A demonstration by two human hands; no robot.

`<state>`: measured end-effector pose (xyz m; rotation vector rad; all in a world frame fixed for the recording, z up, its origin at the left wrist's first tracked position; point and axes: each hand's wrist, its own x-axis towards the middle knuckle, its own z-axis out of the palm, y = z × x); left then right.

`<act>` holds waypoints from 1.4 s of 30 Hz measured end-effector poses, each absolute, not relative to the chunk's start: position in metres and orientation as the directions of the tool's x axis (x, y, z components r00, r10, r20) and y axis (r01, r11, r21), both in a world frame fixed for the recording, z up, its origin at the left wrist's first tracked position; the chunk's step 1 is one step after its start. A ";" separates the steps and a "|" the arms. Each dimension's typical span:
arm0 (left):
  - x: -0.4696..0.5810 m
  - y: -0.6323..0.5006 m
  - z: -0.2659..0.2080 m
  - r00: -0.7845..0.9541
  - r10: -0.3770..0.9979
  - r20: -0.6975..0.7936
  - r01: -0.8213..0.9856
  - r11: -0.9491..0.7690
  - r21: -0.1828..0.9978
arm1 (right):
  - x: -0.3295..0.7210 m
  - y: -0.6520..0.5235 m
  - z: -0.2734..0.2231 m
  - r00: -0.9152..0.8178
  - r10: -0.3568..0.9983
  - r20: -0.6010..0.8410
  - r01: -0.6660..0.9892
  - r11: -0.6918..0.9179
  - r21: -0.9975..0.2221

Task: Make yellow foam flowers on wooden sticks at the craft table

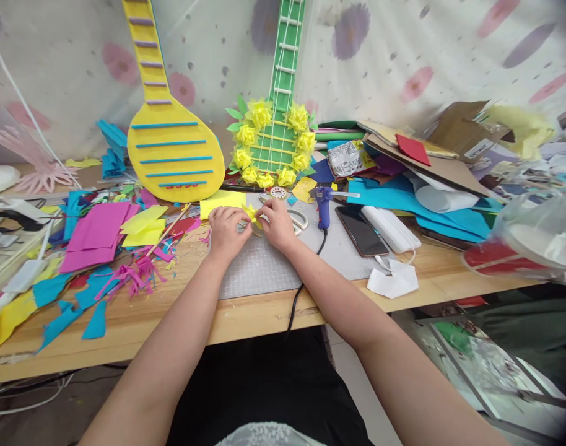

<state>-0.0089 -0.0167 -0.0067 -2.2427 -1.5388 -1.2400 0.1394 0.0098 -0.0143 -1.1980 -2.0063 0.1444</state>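
Observation:
Both hands meet over the grey cutting mat (259, 269). Between their fingertips is a small yellow paper flower (251, 210), partly hidden. My left hand (228, 230) pinches it from the left, and a thin stick-like end shows under these fingers. My right hand (277, 224) closes on its right side. Just behind the left hand lies a yellow paper sheet (222, 202). Beside the right hand are scissors (299, 220), mostly covered by it. A green paper instrument (274, 145) trimmed with yellow flowers stands behind the hands.
A purple glue gun (323, 207) sits right of the hands, its cord crossing the mat. Beyond it lie a phone (361, 230) and a white power bank (391, 228). Coloured paper scraps (97, 232) cover the left side. A yellow paper instrument (175, 148) leans at the back.

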 end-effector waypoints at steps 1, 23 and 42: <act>-0.009 -0.017 -0.007 0.130 0.708 0.694 0.832 -0.459 0.312 | 0.139 0.010 -0.014 -0.258 0.787 0.560 0.698 0.553 -0.456; -0.009 -0.019 -0.006 0.180 0.684 0.707 0.819 -0.502 0.279 | 0.139 0.010 -0.015 -0.238 0.819 0.522 0.701 0.518 -0.491; -0.007 -0.020 -0.006 0.167 0.715 0.679 0.826 -0.478 0.299 | 0.137 0.007 -0.013 -0.210 0.815 0.541 0.716 0.505 -0.483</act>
